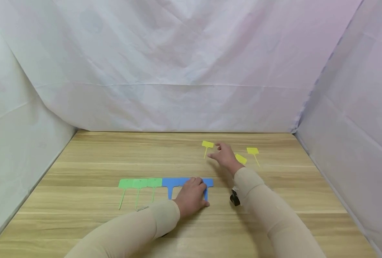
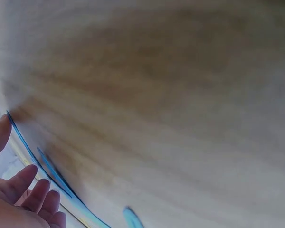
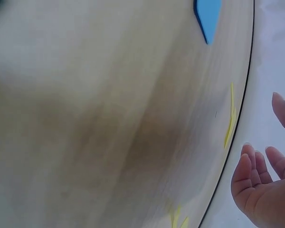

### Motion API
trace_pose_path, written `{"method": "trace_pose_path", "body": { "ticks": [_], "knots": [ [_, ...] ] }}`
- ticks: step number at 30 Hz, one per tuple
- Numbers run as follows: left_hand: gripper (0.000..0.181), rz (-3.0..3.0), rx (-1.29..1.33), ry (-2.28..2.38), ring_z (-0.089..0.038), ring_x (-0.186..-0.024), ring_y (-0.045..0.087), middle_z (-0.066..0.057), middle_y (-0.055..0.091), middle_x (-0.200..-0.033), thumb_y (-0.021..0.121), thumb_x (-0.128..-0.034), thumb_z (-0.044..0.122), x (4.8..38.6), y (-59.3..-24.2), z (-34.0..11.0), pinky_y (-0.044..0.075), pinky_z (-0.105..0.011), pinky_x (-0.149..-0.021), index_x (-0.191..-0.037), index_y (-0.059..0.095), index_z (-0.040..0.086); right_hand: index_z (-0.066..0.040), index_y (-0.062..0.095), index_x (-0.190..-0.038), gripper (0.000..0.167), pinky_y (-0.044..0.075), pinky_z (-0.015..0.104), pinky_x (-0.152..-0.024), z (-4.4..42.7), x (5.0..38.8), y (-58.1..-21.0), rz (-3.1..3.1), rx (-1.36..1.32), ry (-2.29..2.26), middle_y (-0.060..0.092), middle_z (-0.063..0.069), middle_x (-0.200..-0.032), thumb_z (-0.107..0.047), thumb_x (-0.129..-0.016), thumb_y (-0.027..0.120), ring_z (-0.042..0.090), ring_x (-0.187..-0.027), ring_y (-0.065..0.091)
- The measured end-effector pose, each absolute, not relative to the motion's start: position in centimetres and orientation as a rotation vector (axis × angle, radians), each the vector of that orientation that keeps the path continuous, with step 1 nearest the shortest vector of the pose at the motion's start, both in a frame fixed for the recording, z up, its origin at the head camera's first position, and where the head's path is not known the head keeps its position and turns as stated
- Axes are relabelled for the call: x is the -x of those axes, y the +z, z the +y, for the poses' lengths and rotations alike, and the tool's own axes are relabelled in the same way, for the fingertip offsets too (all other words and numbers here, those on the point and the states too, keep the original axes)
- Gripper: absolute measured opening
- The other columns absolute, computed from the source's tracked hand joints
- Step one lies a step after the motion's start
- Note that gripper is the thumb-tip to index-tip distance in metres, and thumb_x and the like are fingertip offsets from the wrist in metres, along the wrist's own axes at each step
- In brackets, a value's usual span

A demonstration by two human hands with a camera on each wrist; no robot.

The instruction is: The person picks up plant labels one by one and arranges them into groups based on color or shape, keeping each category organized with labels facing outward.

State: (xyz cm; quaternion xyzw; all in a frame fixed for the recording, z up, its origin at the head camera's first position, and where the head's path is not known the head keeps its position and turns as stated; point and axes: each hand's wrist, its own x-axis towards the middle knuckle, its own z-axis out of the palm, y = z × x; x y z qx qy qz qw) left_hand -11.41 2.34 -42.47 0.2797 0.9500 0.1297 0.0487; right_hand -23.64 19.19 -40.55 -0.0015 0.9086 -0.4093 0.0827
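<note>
Several flat T-shaped tags lie on the table. Three green tags [image 1: 140,183] stand side by side at the left, and blue tags [image 1: 170,182] continue the row rightward. My left hand [image 1: 191,197] rests over the right-hand blue tags and partly hides them; in the left wrist view its thumb touches the end of a blue tag. My right hand [image 1: 224,156], thumb and fingers apart and holding nothing, is just right of a yellow tag [image 1: 207,144]. A second yellow tag [image 1: 241,159] is partly hidden behind the right hand and wrist, and a third [image 1: 252,151] lies farther right.
The wooden table [image 1: 81,154] is bounded by a white cloth [image 1: 178,107] at the back and by cloth walls at both sides. A dark wrist device [image 1: 234,197] shows beside the right sleeve.
</note>
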Motion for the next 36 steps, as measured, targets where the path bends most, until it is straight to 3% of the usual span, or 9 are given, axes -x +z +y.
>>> {"method": "trace_pose_path", "body": {
  "ticks": [15, 29, 36],
  "knots": [
    [0.051, 2.864, -0.830, 0.318, -0.015, -0.091, 0.048, -0.001, 0.057, -0.107, 0.077, -0.0792, 0.044, 11.0, -42.3, 3.1, 0.043, -0.027, -0.087, -0.113, 0.066, 0.007, 0.005, 0.037, -0.141, 0.066, 0.038, 0.050, -0.103, 19.3, 24.9, -41.0, 2.712, 0.016, -1.179, 0.038, 0.028, -0.140, -0.022, -0.090, 0.069, 0.042, -0.128, 0.039],
    [0.052, 2.867, -0.851, 0.313, -0.014, -0.093, 0.049, 0.000, 0.056, -0.108, 0.076, -0.0787, 0.046, 10.7, -42.4, 3.4, 0.043, -0.026, -0.087, -0.113, 0.065, 0.008, 0.010, 0.040, -0.137, 0.068, 0.031, 0.051, -0.108, 19.4, 25.6, -41.5, 2.815, 0.025, -1.024, 0.042, 0.029, -0.137, -0.023, -0.087, 0.072, 0.045, -0.130, 0.033],
    [0.052, 2.870, -0.876, 0.294, -0.014, -0.094, 0.049, 0.000, 0.056, -0.108, 0.076, -0.0789, 0.047, 10.5, -42.6, 3.4, 0.044, -0.026, -0.088, -0.113, 0.065, 0.009, 0.005, 0.039, -0.140, 0.071, 0.030, 0.054, -0.107, 19.8, 25.4, -41.9, 2.794, -0.027, -1.009, 0.036, 0.027, -0.142, -0.031, -0.087, 0.070, 0.044, -0.133, 0.029]
  ]
}}
